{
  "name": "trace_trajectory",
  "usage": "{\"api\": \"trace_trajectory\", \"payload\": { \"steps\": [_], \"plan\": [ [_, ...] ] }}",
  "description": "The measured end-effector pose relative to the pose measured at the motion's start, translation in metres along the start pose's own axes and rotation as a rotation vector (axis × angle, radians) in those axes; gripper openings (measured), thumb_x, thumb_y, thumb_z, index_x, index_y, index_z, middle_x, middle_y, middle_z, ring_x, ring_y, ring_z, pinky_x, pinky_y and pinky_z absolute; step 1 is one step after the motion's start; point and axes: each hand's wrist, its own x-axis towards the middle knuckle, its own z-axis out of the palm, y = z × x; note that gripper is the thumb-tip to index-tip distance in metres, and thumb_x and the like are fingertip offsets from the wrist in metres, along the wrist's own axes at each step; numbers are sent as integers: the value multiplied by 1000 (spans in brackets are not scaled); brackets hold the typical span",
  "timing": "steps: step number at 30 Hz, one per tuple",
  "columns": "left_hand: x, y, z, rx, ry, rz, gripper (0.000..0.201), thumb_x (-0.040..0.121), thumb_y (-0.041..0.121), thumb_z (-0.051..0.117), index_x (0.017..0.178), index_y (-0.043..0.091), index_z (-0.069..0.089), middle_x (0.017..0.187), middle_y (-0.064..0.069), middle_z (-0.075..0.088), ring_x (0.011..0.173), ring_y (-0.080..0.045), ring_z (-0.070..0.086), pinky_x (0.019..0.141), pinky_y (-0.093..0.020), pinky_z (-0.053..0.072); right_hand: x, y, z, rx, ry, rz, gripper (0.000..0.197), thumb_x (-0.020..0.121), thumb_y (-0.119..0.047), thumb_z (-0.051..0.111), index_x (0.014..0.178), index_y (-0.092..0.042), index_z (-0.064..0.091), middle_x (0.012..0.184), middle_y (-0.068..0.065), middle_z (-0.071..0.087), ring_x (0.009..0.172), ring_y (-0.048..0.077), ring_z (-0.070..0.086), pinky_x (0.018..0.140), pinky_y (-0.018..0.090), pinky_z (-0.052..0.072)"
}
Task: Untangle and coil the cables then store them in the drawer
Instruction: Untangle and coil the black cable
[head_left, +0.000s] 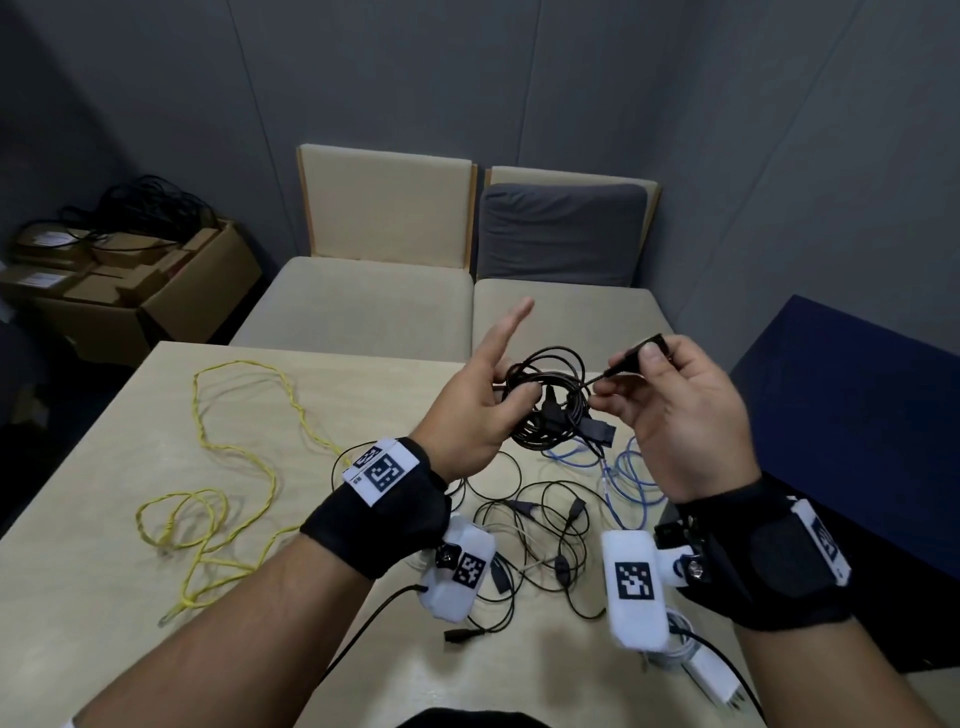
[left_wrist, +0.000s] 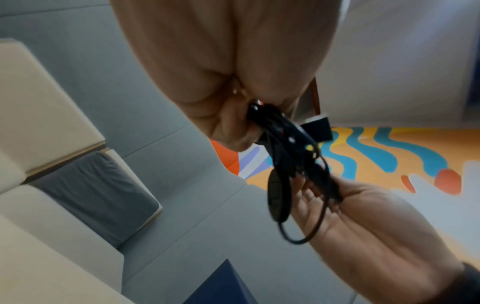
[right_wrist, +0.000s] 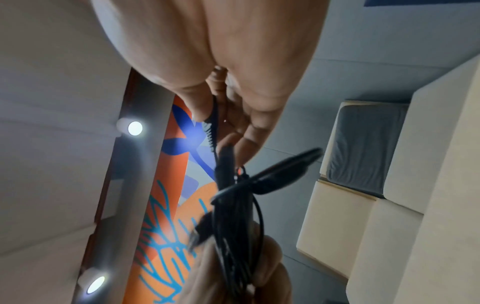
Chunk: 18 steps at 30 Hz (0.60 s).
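head: left hand (head_left: 475, 415) grips black cable coil (head_left: 556, 402) above table (head_left: 104, 519), index finger straight — right hand (head_left: 680, 415) pinches its plug (head_left: 636, 353) | left wrist: fingers (left_wrist: 228, 129) curled round the coil, blurred | right wrist: thumb and fingers pinch the plug's ribbed neck

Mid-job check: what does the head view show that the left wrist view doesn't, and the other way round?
Only the head view: the table with a loose yellow cable, a blue cable and a tangle of black cables lying on it, plus cardboard boxes at the left. Only the left wrist view: a wavy orange, blue and yellow pattern behind the hands. Both: the left hand gripping the black coil, the right hand pinching its plug (blurred at the wrist), and the grey cushion.
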Motion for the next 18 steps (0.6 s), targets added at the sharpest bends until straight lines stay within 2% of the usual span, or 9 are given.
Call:
{"api": "trace_trajectory", "payload": {
  "steps": [1,3,4,6,10,12,14,16,18],
  "plan": [
    [-1,-2,0,70,-22,20,55,91,11,50,132,47,41,87,0,58,72,-13,53,76,-25,47,-1,2,0,-43,-6,5,16,99,-9,40,86,-7,48,83,9,58,63,18,62,60,31,56],
    [-2,-5,2,273,-38,59,42,89,13,46,127,28,57,101,6,65,91,-2,59,90,-21,43,-2,6,1,-180,-52,-7,18,100,-5,40,86,-9,50,81,5,60,63,17,61,59,30,55],
    [-2,-5,3,361,-37,85,40,88,12,44,122,20,63,106,5,67,97,-1,58,92,-19,42,-2,7,4,-250,-78,-21,18,100,-4,41,86,-10,51,80,3,60,64,17,60,58,29,54],
    [-2,-7,6,440,-28,116,39,86,11,44,117,13,66,108,-1,69,100,-4,58,91,-14,41,-1,8,8,-342,-112,-60,17,99,-6,46,85,-14,52,78,1,60,67,19,59,59,31,52],
    [-4,-8,5,482,-34,110,37,85,12,46,115,13,68,105,0,70,96,-4,58,87,-8,40,3,0,14,-402,-147,-134,4,87,-19,52,84,-18,55,76,-2,62,66,22,58,62,35,54],
    [-5,-6,3,468,-26,119,37,84,10,46,115,13,68,107,5,68,100,-3,58,91,-7,39,4,-6,13,-292,-100,-160,9,92,-11,51,85,-15,54,76,-1,62,62,22,58,62,39,56],
    [-4,-5,0,461,-17,122,37,84,10,46,113,14,69,105,8,68,100,-3,59,91,-10,40,5,-13,9,-168,-42,-181,18,99,-3,44,85,-11,52,77,2,61,58,21,59,62,41,58],
    [-5,-5,-3,442,9,94,36,85,12,46,112,14,69,98,9,69,92,-3,60,84,-14,43,4,-20,2,-69,-6,-196,19,100,-3,39,86,-10,50,79,5,59,59,22,59,63,42,58],
    [-7,-5,-4,317,62,39,30,88,9,47,109,15,68,87,18,67,80,2,58,76,-15,43,6,-25,-9,46,35,-201,19,101,-6,38,87,-11,49,78,3,59,61,21,60,64,41,58]
  ]
}}
